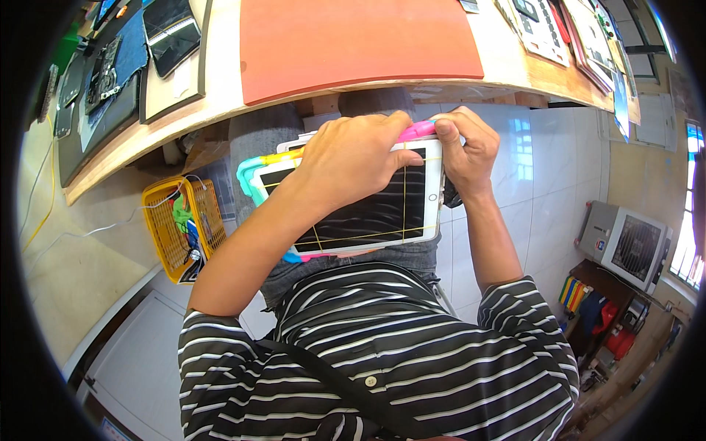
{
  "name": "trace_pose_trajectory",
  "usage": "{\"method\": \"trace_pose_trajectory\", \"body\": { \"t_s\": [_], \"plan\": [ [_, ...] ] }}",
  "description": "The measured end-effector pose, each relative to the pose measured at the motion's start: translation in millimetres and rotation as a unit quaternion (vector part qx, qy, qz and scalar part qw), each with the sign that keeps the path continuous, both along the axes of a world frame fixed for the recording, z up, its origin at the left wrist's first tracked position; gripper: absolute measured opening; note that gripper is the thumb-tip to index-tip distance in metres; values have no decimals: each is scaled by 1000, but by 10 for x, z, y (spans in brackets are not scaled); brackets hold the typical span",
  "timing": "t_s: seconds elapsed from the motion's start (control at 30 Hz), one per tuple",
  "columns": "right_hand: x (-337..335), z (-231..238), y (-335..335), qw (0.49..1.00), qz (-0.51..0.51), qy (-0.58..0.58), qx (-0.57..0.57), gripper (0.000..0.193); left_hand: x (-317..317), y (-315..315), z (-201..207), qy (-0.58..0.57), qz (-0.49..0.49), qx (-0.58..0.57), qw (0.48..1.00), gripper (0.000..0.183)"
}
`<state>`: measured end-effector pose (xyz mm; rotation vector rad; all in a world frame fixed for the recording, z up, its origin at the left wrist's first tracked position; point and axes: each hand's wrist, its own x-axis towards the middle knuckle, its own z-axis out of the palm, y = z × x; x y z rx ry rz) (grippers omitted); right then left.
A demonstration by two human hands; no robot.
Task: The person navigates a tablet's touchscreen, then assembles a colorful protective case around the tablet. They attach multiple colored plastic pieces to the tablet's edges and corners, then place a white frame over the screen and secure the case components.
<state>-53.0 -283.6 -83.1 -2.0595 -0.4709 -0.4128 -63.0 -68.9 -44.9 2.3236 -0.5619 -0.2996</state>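
On my lap lies a tablet (375,209) with a white frame and a dark screen, crossed by thin yellow rubber bands. Around its edges runs a multicoloured case (418,131), turquoise at the left corner, yellow and pink along the far edge, blue and pink at the near left. My left hand (353,153) reaches across the tablet and grips the case at the far edge, its thumb lying over the screen side. At the far right corner my right hand (469,147) is closed on the pink part of the case. Fingertips of both hands are partly hidden.
Ahead is a wooden table (220,103) with an orange-red mat (360,44). Tablets and parts lie at its left, a white tray (540,33) at its right. A yellow basket (158,220) with cables stands at left; a grey boxy appliance (625,242) is at right.
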Motion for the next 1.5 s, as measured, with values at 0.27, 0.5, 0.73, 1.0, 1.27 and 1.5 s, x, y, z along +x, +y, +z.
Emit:
{"method": "trace_pose_trajectory", "body": {
  "t_s": [0.27,0.5,0.73,1.0,1.27,1.5],
  "plan": [
    [40,12,-140,989,72,119,44,28,11,58,68,4,-14,-26,1000,41],
    [52,235,-202,980,139,143,-11,29,-5,22,80,-4,19,-28,999,37],
    [-32,180,-333,866,125,437,206,33,128,84,156,84,4,4,996,44],
    [-6,110,-422,835,202,432,275,24,146,-98,366,140,-10,-11,990,51],
    [-64,18,-388,862,199,383,267,26,63,-80,365,118,-11,-22,993,44],
    [-56,-222,-346,832,238,321,385,18,4,-138,423,111,-8,6,994,45]
  ]
}}
